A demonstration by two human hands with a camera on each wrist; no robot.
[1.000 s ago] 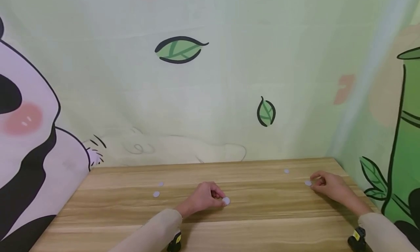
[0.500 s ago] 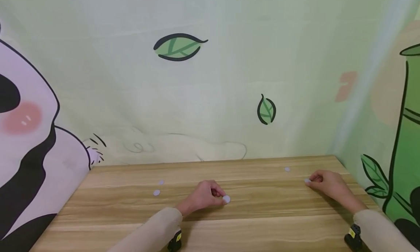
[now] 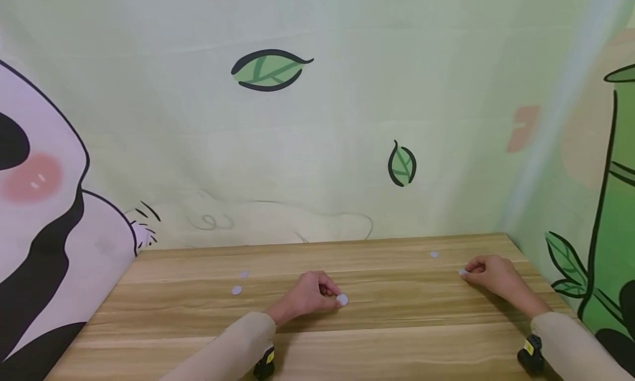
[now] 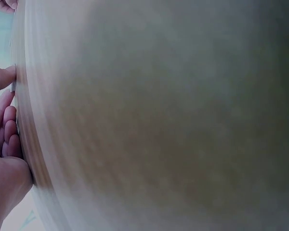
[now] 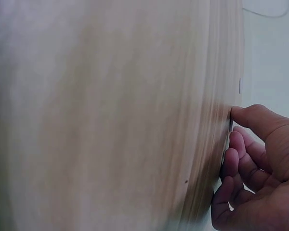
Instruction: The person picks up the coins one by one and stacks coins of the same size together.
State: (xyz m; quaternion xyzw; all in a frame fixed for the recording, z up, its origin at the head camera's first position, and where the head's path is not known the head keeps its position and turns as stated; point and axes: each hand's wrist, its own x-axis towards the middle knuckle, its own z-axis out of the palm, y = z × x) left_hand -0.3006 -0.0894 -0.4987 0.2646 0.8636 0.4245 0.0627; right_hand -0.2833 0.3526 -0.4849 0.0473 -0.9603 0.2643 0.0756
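Observation:
My left hand [image 3: 308,294], near the middle of the wooden table, pinches a small white disc [image 3: 342,300] at its edge between thumb and index finger. In the left wrist view that disc [image 4: 13,87] shows edge-on at the fingertips, low at the tabletop. Towards the table's right side, my right hand [image 3: 492,274] pinches another white disc [image 3: 462,272], largely covered by the fingers. The right wrist view has its thin edge [image 5: 231,126] between thumb and index finger, the other fingers curled beneath the palm. Both hands are close over the wood.
Two more white discs, a nearer one [image 3: 237,290] and a farther one [image 3: 244,274], lie on the table [image 3: 377,353] at the left. Another disc [image 3: 434,255] lies near the back edge, left of the right hand. A printed cloth [image 3: 317,122] with leaves and a panda hangs behind.
My right hand has closed its fingertips over its disc, covering more of it, and shifted slightly left. The left hand holds its place. The head view has tilted a little.

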